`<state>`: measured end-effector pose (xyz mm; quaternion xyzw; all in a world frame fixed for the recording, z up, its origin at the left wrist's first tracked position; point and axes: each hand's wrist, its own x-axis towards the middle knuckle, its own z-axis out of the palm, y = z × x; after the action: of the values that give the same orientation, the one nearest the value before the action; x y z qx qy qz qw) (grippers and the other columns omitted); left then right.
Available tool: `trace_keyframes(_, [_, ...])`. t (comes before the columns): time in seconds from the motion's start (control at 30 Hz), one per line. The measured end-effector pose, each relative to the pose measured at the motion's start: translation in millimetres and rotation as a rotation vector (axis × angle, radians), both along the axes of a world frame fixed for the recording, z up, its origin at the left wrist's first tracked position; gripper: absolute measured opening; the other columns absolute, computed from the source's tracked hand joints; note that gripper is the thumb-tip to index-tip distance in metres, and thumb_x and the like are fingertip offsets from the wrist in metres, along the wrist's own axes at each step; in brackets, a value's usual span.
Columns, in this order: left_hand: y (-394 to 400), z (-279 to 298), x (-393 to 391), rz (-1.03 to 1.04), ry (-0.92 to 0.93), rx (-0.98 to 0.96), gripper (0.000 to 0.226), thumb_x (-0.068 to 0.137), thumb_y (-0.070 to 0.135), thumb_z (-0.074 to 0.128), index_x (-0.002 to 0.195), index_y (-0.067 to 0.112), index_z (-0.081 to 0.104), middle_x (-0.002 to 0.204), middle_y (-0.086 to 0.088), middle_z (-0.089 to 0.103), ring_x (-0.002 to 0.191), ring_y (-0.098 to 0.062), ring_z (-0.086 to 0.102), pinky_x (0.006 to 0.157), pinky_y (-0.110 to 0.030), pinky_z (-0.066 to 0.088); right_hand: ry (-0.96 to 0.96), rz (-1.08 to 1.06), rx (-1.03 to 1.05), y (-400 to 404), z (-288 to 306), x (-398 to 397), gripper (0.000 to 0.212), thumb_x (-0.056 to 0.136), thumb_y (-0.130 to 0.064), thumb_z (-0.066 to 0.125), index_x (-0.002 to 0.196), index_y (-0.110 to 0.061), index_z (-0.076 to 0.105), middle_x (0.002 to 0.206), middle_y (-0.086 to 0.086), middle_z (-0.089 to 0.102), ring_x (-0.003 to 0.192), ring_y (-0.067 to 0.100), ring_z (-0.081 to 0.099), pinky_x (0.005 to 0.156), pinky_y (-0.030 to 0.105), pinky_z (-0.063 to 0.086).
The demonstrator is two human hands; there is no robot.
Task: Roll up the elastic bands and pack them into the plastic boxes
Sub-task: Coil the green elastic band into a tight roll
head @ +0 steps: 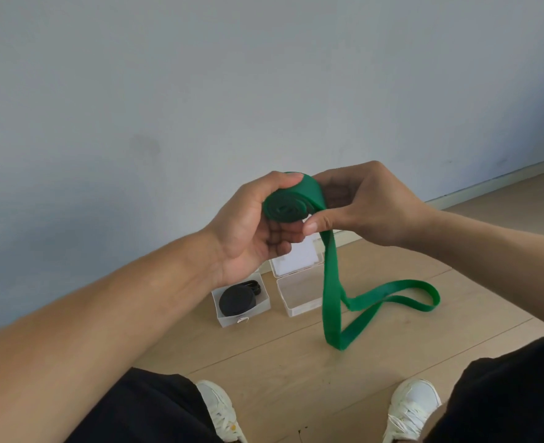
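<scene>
The green elastic band (288,208) is being wound in mid-air, well above the empty plastic box (301,295), which is taken here as the landmark. The coiled part is cupped by the left hand (248,231), thumb pressed over the top of the coil and fingers curled beneath it. The strap is pinched by the right hand (363,206) just where it leaves the coil, thumb in front and fingers behind, so both hands are closed on the same band.

From the coil, the unrolled tail is seen dropping in front of the empty plastic box, then looping across the wooden floor (296,362) to the right of it. To the left of that box, 1 black band (237,302) already lies rolled in the second box (232,318). The open lid (296,259) stands hinged up behind the landmark box.

The band is judged light, soft and rubbery, with enough spring to unwind if pressure is eased. It is probably grippy rather than slippery. The flat faces of the coil are best squeezed, while the tail is fed under light tension close to the roll. About half is judged left to wind.
</scene>
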<state>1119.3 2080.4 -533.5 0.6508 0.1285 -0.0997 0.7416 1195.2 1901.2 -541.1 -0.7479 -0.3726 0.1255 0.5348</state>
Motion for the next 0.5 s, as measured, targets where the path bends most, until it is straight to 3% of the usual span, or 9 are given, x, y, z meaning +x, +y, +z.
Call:
trace_keyframes(0.17, [-0.2,-4.0,2.9,0.092,0.050,0.095,0.031,0.088,0.047,0.066,0.095,0.018,0.075,0.071,-0.002,0.070,0.061,-0.014,0.065,0.065,-0.029,0.045,-0.005,-0.054,-0.209,0.8,5.5,6.5,0.047,0.068,-0.033,0.090,0.109,-0.036,0.070,0.091,-0.010,0.081,0.090,0.020,0.077,0.092,0.045,0.059])
trace_keyframes(0.27, [-1.3,-7.4,4.9,0.135,0.043,0.183,0.032,0.085,0.049,0.070,0.094,0.019,0.077,0.076,0.001,0.075,0.071,-0.015,0.071,0.071,-0.032,0.046,0.045,-0.071,-0.247,-0.7,6.1,6.9,0.042,0.072,-0.028,0.090,0.110,-0.027,0.071,0.093,-0.012,0.080,0.089,0.011,0.077,0.091,0.033,0.059])
trace_keyframes(0.4, [-4.4,-4.6,6.4,0.245,-0.047,0.339,0.030,0.081,0.051,0.074,0.090,0.023,0.080,0.077,0.009,0.079,0.072,-0.009,0.075,0.073,-0.032,0.047,-0.089,-0.234,-0.264,4.4,0.9,6.3,0.051,0.067,-0.040,0.091,0.115,-0.035,0.075,0.106,-0.020,0.076,0.102,-0.007,0.068,0.091,0.022,0.055])
trace_keyframes(0.5, [-8.8,0.6,6.7,0.293,-0.107,0.411,0.032,0.077,0.054,0.074,0.081,0.024,0.080,0.075,0.011,0.079,0.070,-0.006,0.075,0.073,-0.032,0.047,-0.089,-0.268,-0.243,7.2,-3.6,5.7,0.038,0.067,-0.042,0.091,0.102,-0.039,0.076,0.095,-0.024,0.075,0.093,-0.008,0.069,0.070,0.011,0.052])
